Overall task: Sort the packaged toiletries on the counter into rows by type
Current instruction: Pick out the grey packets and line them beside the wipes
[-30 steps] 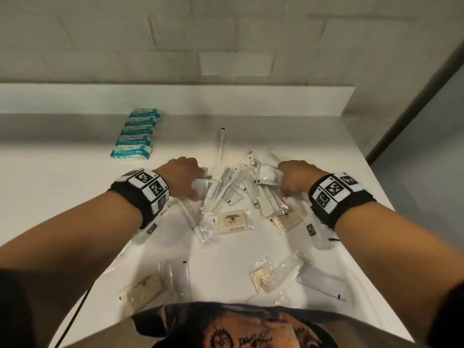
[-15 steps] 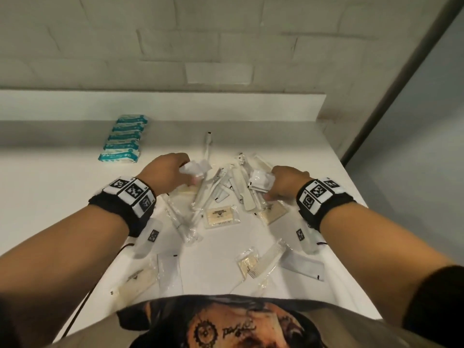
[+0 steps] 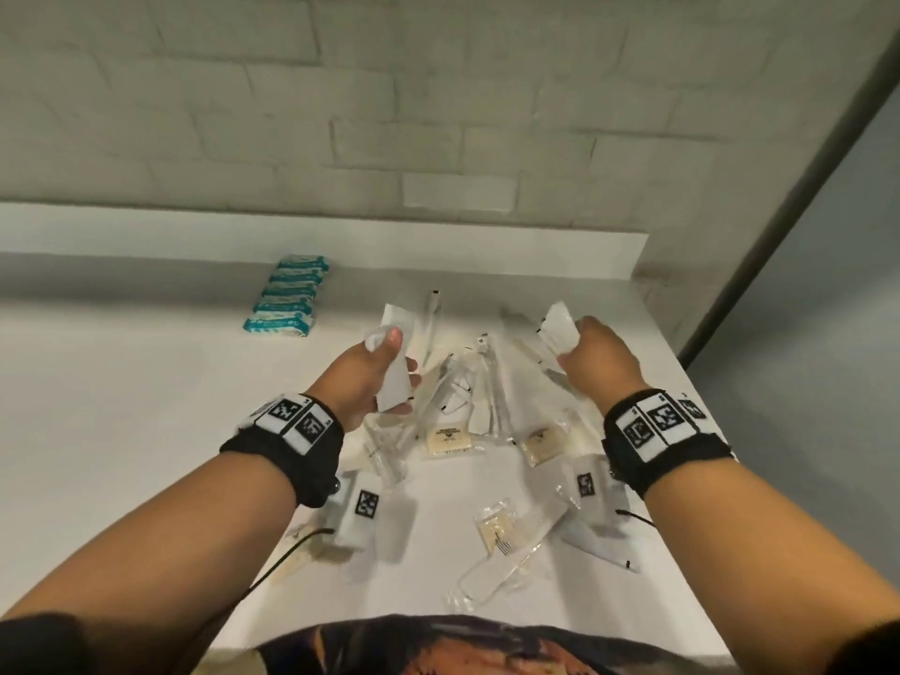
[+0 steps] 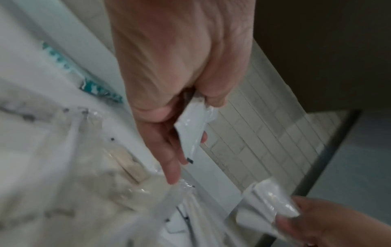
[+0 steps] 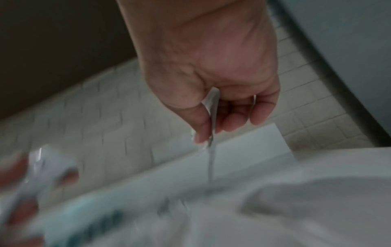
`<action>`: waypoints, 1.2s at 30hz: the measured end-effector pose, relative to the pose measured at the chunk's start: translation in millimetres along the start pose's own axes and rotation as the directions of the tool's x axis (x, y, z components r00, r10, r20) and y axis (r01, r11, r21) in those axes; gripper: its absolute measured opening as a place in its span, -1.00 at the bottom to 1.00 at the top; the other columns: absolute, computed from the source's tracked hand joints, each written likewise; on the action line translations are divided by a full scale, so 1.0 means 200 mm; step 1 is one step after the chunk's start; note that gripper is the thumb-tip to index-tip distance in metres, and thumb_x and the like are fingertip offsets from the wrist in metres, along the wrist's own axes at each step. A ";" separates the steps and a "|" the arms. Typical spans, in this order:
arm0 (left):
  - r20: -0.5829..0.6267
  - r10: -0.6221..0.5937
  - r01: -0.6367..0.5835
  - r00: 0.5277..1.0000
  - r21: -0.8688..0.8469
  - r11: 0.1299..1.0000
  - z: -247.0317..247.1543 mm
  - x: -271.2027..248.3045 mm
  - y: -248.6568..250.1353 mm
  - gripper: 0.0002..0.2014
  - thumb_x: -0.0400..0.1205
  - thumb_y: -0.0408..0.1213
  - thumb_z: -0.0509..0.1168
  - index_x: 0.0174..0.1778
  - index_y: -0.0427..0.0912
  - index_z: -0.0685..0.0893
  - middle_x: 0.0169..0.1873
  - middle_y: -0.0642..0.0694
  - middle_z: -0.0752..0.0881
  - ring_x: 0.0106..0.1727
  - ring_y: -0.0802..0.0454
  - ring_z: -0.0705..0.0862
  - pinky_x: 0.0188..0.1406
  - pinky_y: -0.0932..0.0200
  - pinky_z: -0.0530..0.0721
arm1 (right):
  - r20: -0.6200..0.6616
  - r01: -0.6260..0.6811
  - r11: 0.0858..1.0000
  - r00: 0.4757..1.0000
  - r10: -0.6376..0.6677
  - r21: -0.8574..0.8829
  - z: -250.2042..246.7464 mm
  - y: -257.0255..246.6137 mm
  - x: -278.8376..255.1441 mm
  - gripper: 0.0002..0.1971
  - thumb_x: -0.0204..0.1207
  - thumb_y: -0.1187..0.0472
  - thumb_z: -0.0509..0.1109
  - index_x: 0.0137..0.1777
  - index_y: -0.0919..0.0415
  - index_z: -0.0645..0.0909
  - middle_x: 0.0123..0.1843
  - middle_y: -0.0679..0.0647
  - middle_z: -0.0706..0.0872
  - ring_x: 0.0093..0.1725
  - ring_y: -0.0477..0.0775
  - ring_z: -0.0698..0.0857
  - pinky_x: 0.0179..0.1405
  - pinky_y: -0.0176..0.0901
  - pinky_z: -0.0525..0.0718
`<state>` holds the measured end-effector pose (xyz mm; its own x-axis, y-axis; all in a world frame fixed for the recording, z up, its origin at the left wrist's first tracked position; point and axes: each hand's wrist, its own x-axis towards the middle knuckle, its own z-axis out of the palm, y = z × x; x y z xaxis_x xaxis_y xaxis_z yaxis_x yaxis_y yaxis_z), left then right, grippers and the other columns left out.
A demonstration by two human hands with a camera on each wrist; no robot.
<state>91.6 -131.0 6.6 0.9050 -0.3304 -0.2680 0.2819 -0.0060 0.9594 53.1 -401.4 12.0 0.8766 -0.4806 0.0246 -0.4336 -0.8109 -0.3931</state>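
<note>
Each hand grips a white sachet lifted clear of the surface (image 3: pixel 146 406): the left hand (image 3: pixel 363 377) has thumb and fingers curled round one sachet (image 3: pixel 397 382), its long axis running away from the person, and the right hand (image 3: pixel 596 362) pinches another (image 3: pixel 560 328) standing upright. The teal packets (image 3: pixel 287 304) already form a row far left, nearer the left hand. The unsorted pile (image 3: pixel 467 411) lies between and below both hands. No containers are in view.

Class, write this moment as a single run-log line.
left hand: holds white sachet | right hand: holds white packet | teal row: placed | pile: unsorted
</note>
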 end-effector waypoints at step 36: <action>0.157 0.100 -0.042 0.982 -0.339 0.940 -0.15 -0.16 0.27 -0.88 0.55 -0.38 0.39 -0.03 -0.20 0.79 -0.12 -0.08 0.82 -0.11 0.06 0.75 -0.40 0.24 0.73 | -0.243 0.406 0.449 0.894 -0.377 0.796 0.00 -0.69 -0.39 -0.60 0.53 0.56 0.30 -0.13 0.04 0.81 0.13 0.08 0.66 0.15 -0.05 0.68 0.15 -0.30 0.66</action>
<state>87.8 -92.7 64.7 0.8673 -0.4736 -0.1532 0.3351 0.3281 0.8832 44.5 -251.7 64.4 0.8962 -0.2053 0.3933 0.3271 -0.2931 -0.8984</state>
